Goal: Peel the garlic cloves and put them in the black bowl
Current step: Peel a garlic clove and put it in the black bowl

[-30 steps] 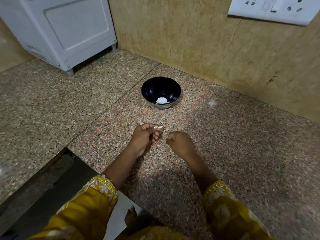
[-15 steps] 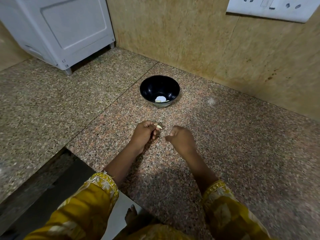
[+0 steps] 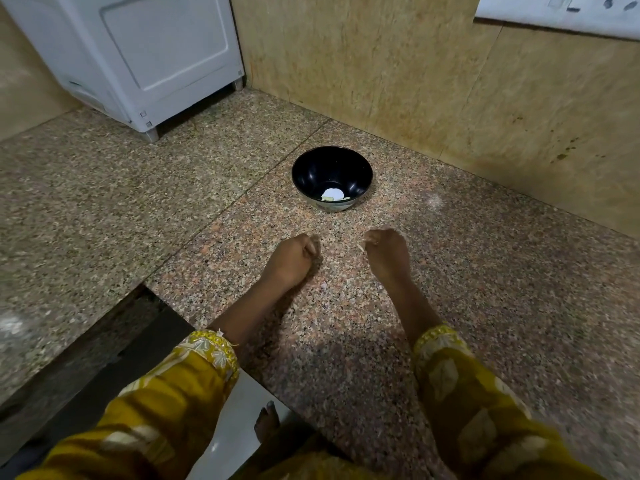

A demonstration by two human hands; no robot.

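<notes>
The garlic clove was hard to make out at this moment; the left hand [image 3: 292, 259] was curled into a loose fist above the granite counter [image 3: 485, 306], and the clove it had pinched a second earlier, with a pale tip showing past the fingers, was now mostly hidden inside the curl. Whether the clove sat there could not be told for sure. The right hand [image 3: 384, 249] was also closed, and a thin pale sliver, likely a strip of peel [image 3: 361, 247], stuck out from its fingertips.

The change was in the spacing: the two hands, close together half a second before, had drawn clearly apart, each holding its own piece. That suggested a strip of skin had just been torn away from the clove, so peeling was under way but perhaps not finished.

Beyond the hands, well apart from them and nearer the wall, stood the black bowl [image 3: 311, 168]. A few pale pieces [image 3: 333, 194] lay at its bottom, as before, so nothing new had gone in. A white appliance [image 3: 145, 53] stood at the far left corner of the counter.
</notes>
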